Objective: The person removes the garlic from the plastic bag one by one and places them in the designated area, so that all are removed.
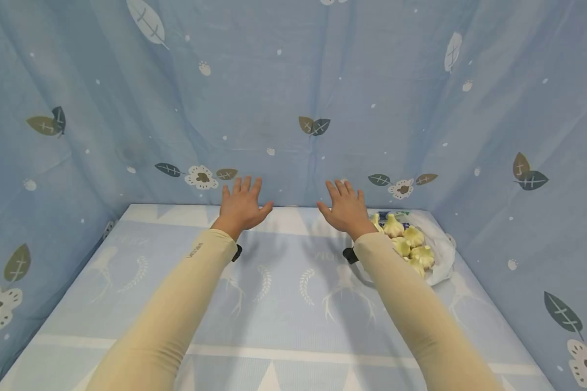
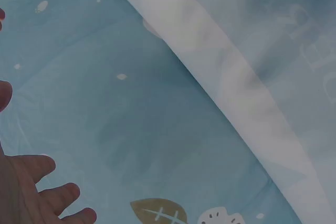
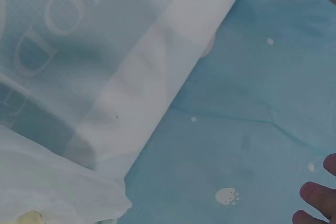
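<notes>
My left hand (image 1: 241,207) is held out above the far part of the table, its fingers straight and spread, holding nothing. Level with it, my right hand (image 1: 345,208) is stretched out the same way with nothing in it. Just to the right of that hand several garlic bulbs (image 1: 413,237) lie in a white plastic bag (image 1: 442,247), partly hidden behind my right forearm. In the left wrist view, spread fingers (image 2: 60,198) show at the lower left. The right wrist view catches fingertips (image 3: 317,198) at the lower right and the bag's edge (image 3: 63,187) at the lower left.
A pale blue patterned cloth covers the table (image 1: 283,304). Blue curtains (image 1: 274,98) with leaf prints hang close behind its far edge and along both sides. Dark wrist straps (image 1: 350,256) show under the sleeves.
</notes>
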The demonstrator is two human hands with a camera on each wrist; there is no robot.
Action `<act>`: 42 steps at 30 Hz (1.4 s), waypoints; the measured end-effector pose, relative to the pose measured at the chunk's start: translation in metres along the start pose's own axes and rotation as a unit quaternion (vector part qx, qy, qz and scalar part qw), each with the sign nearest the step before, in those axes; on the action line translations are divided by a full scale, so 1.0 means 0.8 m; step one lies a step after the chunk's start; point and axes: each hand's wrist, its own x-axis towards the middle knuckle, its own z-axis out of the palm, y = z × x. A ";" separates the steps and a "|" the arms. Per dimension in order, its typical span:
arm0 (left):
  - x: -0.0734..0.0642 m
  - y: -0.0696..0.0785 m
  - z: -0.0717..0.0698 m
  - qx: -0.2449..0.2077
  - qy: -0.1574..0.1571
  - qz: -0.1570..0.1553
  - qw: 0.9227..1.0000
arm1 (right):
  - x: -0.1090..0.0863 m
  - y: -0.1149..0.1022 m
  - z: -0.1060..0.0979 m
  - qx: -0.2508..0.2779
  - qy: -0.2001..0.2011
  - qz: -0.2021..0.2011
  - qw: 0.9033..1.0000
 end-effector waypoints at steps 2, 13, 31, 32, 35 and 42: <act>0.000 0.004 -0.001 -0.004 0.000 0.002 1.000 | -0.002 -0.001 -0.002 0.000 0.000 -0.002 1.000; 0.001 0.033 -0.004 -0.011 -0.003 0.015 1.000 | -0.013 0.010 -0.017 0.004 0.020 -0.016 1.000; 0.004 0.072 0.002 -0.061 -0.026 0.036 0.997 | -0.037 0.053 -0.024 0.010 0.065 -0.028 0.997; 0.004 0.074 0.003 -0.066 -0.025 0.037 0.997 | -0.038 0.056 -0.024 0.014 0.067 -0.030 0.997; 0.005 0.082 0.006 -0.072 -0.022 0.046 0.996 | -0.043 0.064 -0.023 0.026 0.075 -0.033 0.996; 0.004 0.104 0.019 -0.111 -0.014 0.074 0.991 | -0.054 0.085 -0.017 0.032 0.089 -0.030 0.995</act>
